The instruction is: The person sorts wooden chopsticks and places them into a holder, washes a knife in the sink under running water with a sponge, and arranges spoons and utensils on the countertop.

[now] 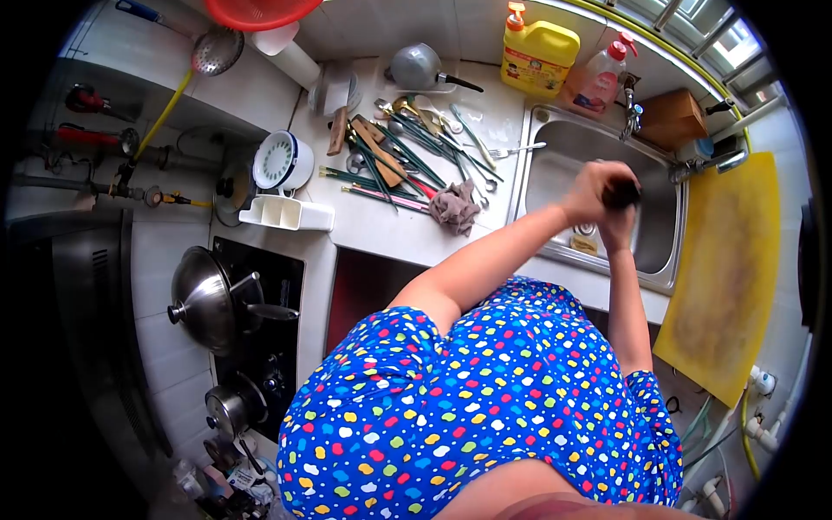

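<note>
Both of my hands are together over the metal sink (680, 221). My left hand (591, 192) is closed around a dark, rounded object (621, 192), blurred, whose kind I cannot make out. Below it, my right hand (616, 229) is closed against the same object, its fingers partly hidden. A yellowish sponge (584, 245) lies in the sink near my wrists. Left of the sink, a crumpled grey-brown rag (454, 208) rests beside a spread of green chopsticks (418, 159), spoons and wooden-handled tools. A fork (518, 149) reaches the sink's rim.
A yellow jug (537, 56) and a pink soap bottle (600, 80) stand behind the sink by the tap (632, 117). A yellow cutting board (724, 282) leans at right. A white divided holder (286, 213) and lidded wok (201, 299) are at left.
</note>
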`<state>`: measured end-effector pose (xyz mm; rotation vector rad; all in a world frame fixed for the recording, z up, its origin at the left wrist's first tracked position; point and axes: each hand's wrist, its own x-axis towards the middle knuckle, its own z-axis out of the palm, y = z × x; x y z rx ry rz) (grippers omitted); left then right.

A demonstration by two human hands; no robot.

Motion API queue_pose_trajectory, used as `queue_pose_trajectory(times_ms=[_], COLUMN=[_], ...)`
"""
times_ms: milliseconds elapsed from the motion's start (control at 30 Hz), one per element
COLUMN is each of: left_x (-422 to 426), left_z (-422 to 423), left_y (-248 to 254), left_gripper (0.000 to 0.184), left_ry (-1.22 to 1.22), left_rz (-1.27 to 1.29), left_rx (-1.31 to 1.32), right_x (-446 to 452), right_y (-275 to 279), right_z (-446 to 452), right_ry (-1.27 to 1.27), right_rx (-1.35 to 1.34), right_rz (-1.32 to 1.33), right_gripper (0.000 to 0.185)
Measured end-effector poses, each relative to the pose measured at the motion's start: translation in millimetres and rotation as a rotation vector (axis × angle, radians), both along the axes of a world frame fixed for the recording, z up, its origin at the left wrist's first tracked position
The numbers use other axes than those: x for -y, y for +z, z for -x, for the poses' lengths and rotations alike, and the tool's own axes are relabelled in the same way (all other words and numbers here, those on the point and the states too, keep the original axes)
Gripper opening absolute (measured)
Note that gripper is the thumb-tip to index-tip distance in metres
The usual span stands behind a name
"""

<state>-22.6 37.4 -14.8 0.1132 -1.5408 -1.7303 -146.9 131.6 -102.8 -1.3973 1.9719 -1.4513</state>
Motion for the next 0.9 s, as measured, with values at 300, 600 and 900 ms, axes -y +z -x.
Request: queue_pose_trajectory(times_ms=[300,600,900], left_x=[41.9,89.4,82.2], left_z=[14.0,26.5,16.7], left_y=[-62.3,-32.8,-43.2], left_gripper=[0.021,0.016,0.029], left_ry=[0.115,-0.093,-0.213], left_rz=[-0.795,-0.967,-1.056], left_rx=[0.146,0.349,0.515], right_x=[24.4,43.0,20.7], right_y=[28.8,62.1,53.8], right_z=[-24.7,-22.0,-57.0], right_ry=[0.191,0.476,0.417], right_rx=[0.172,0.866,1.398], right_rz=[-0.415,-0.414,-0.182], right_gripper=[0.066,0.052,0.054])
